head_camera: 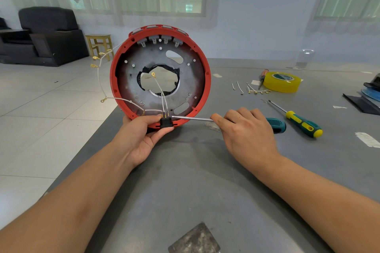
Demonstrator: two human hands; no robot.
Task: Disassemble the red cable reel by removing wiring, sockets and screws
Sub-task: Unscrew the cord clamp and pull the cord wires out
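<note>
Standing on edge at the counter rim, the red cable reel is steadied by the left hand, fingers around its black switch, while the right hand grips a screwdriver, likely prying the switch out next.

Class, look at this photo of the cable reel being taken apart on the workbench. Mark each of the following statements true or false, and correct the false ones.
1. The left hand steadies the red cable reel upright on its edge. True.
2. The right hand holds a screwdriver whose tip points at the black switch. True.
3. The roll of yellow tape sits inside the reel. False: it lies on the grey table, to the right of the reel.
4. All white wires are off the switch. False: several still run to its terminals.
5. A second screwdriver lies on the table. True.
</note>
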